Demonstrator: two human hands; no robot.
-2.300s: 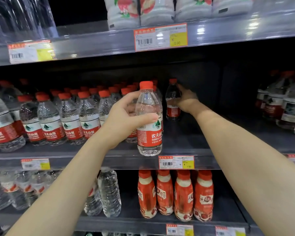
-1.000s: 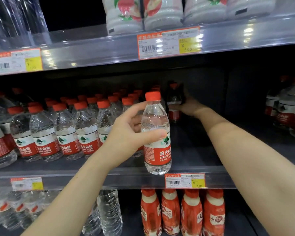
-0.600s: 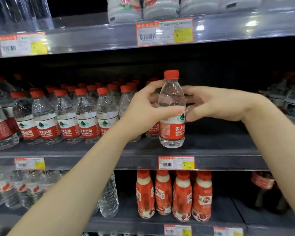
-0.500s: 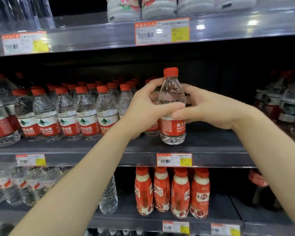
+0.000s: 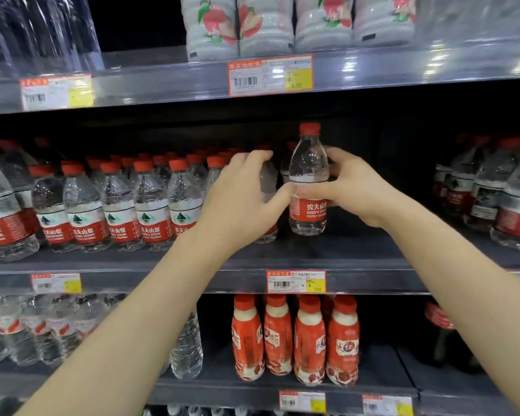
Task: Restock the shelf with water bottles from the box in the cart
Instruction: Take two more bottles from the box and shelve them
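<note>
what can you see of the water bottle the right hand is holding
The water bottle is small, of clear plastic, with a red screw cap and a red and white label with white lettering. It is upright, to the right of the stocked rows, its base low over the dark shelf; whether it rests there is unclear. The right hand grips it from the right, thumb across the label's top edge. The left hand touches its left side with the thumb tip.

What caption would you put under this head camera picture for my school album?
Right hand grips a red-capped water bottle upright over the shelf, left hand close beside it.
</note>
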